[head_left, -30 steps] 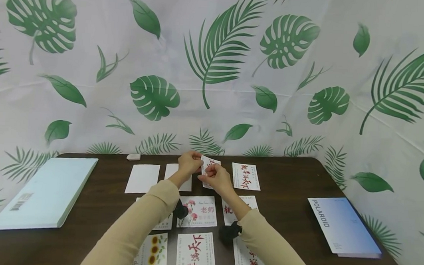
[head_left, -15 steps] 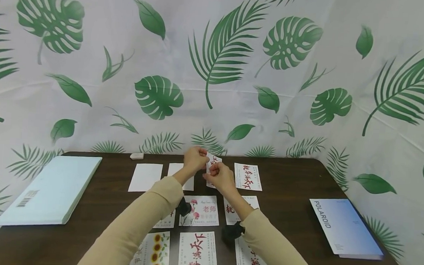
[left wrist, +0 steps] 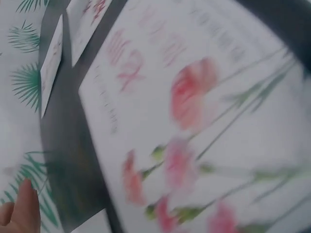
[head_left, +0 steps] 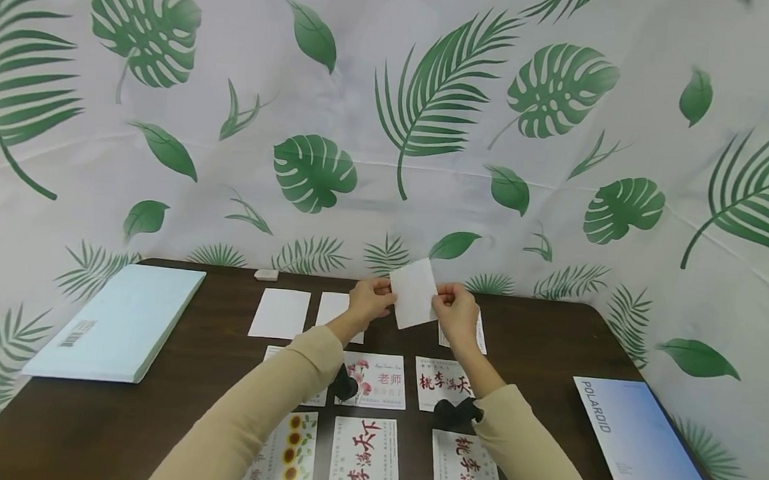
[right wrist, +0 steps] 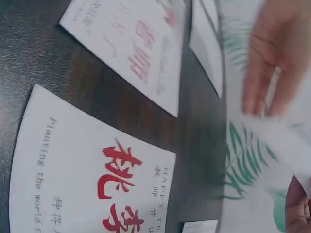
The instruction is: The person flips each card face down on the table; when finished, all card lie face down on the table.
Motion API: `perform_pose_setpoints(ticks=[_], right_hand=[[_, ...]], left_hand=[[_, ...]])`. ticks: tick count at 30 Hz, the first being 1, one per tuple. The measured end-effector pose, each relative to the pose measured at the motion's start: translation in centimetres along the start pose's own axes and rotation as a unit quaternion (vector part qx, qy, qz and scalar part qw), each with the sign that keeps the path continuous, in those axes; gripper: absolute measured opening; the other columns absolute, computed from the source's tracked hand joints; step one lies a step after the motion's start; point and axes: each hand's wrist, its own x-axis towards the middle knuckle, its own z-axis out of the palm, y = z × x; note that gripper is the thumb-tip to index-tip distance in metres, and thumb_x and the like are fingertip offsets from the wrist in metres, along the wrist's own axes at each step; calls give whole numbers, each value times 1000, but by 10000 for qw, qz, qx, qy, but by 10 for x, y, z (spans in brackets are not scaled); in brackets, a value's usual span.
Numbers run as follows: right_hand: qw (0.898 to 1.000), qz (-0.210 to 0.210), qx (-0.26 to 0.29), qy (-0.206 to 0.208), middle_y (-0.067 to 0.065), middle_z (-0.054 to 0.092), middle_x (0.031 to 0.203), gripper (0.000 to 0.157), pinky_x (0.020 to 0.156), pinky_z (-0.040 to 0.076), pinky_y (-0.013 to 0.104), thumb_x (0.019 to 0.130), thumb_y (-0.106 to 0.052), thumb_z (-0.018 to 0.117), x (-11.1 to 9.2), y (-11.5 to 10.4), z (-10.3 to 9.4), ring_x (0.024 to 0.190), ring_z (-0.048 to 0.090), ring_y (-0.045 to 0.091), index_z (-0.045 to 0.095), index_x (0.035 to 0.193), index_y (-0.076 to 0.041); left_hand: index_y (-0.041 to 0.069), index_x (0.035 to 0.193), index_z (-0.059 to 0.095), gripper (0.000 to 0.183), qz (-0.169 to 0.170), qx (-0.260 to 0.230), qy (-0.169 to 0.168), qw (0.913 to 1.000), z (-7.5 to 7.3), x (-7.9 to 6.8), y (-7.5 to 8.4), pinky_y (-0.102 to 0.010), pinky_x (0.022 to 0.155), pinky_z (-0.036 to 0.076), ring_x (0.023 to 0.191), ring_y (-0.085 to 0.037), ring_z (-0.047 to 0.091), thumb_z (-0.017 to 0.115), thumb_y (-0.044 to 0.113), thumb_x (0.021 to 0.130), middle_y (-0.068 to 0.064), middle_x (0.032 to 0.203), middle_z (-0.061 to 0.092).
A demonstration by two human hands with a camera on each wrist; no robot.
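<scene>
Both hands hold a small card (head_left: 414,294) raised above the far part of the table, its blank white side facing me. My left hand (head_left: 371,301) pinches its left edge, and my right hand (head_left: 457,313) pinches the right edge. Behind the right hand a printed card (head_left: 481,333) is partly hidden. In the right wrist view, the left hand (right wrist: 279,53) appears blurred at the upper right and the right hand (right wrist: 297,208) at the lower right edge. Only fingers (left wrist: 29,206) of the left hand show in the left wrist view.
Below the hands lie rows of cards, including a carnation card (head_left: 386,381), a sunflower card (head_left: 288,452) and red-lettered cards (head_left: 365,456). Two blank cards (head_left: 280,313) lie back left. A pale blue book (head_left: 126,321) is left, a POLAROID booklet (head_left: 638,431) right, a white block (head_left: 267,274) at the back edge.
The held card has been lifted and turned from its red-lettered side to its blank side. My hands have spread to its opposite edges. The head view has shifted slightly left.
</scene>
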Motion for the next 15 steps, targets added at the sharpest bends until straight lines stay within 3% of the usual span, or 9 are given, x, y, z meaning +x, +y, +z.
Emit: perform_pose_setpoints(ticks=[3,9,13,15], right_hand=[[9976,553,411,1,14,65,79,10,54,42,16,81,-2,62,1,5,-5,65,54,12,64,89,3],[9807,1361,1363,-331,6,57,76,13,46,42,15,83,0,60,-1,15,4,59,49,8,61,94,6],[9767,1611,1334,-489,2,54,72,14,45,43,15,81,0,64,-5,24,14,56,47,6,60,94,5],[9796,1619,1036,-593,3,56,71,15,45,43,16,79,-1,67,-6,28,17,56,47,6,60,91,4]], left_hand=[[-5,123,56,40,-136,-77,68,9999,4,-4,-6,-34,77,58,102,-32,63,64,-3,84,-21,114,61],[-4,111,64,34,30,203,507,9985,5,-10,-8,-28,67,59,82,-21,65,67,-6,78,-19,100,67],[-4,108,66,32,41,587,669,9960,3,-11,-13,-23,63,58,78,-19,64,69,-7,76,-17,96,67],[-4,108,66,32,23,866,657,9941,1,-12,-17,-22,62,57,78,-20,65,70,-6,76,-16,95,67]])
